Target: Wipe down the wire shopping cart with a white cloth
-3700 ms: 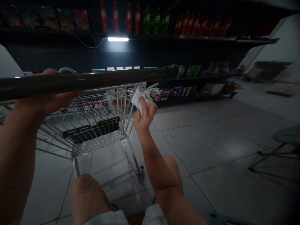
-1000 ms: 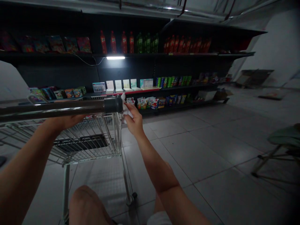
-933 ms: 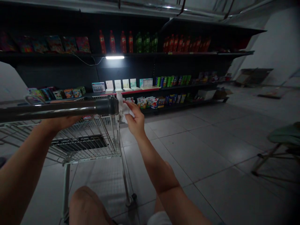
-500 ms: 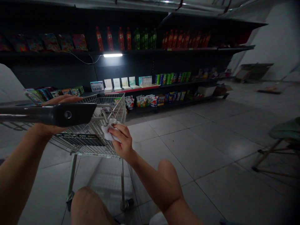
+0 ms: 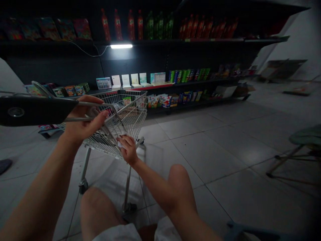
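On the head camera, my left hand [image 5: 84,122] stands open beneath the dark cart handle [image 5: 35,110], beside the wire basket [image 5: 130,113]. My right hand [image 5: 128,150] curls on the basket's near corner, pinching a mostly hidden white cloth [image 5: 118,143].

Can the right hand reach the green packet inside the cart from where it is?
Probably not directly: the right hand is outside the wire basket, whose wall stands between it and the packet.

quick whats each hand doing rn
left hand: open, fingers spread just past the cart handle
right hand: closed against the wire basket, seemingly holding a white cloth, mostly hidden
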The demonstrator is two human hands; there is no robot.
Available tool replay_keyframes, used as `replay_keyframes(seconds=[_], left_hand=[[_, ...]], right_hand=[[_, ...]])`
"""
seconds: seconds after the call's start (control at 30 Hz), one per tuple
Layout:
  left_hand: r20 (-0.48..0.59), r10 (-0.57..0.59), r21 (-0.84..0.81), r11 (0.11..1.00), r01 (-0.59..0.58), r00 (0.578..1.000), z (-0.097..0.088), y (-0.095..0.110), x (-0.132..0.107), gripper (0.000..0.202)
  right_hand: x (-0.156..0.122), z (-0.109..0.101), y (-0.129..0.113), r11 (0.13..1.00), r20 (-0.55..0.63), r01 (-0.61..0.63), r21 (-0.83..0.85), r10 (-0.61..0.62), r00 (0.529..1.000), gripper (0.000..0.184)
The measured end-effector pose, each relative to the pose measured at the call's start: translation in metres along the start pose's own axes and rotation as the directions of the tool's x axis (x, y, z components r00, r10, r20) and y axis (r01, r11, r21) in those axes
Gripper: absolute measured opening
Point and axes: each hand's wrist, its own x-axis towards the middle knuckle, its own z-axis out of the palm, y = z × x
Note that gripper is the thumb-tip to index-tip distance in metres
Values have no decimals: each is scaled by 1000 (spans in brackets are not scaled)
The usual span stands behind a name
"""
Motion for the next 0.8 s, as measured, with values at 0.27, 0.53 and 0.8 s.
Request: replay_keyframes(seconds=[0.27, 0.53, 0.8], left_hand=[[-193, 13, -3, 1000, -14, 981, 4, -22, -3, 15], [-294, -43, -46, 998, 31, 955, 3, -21, -4, 15], [-291, -112, 74, 988, 139, 950, -2, -20, -11, 18]], right_hand=[[47, -22, -51, 992, -98, 105, 67, -98, 990, 42], [-77, 31, 7, 962, 6, -258, 93, 259, 966, 43], [-154, 51, 43, 661, 4, -679, 320, 716, 699, 44]])
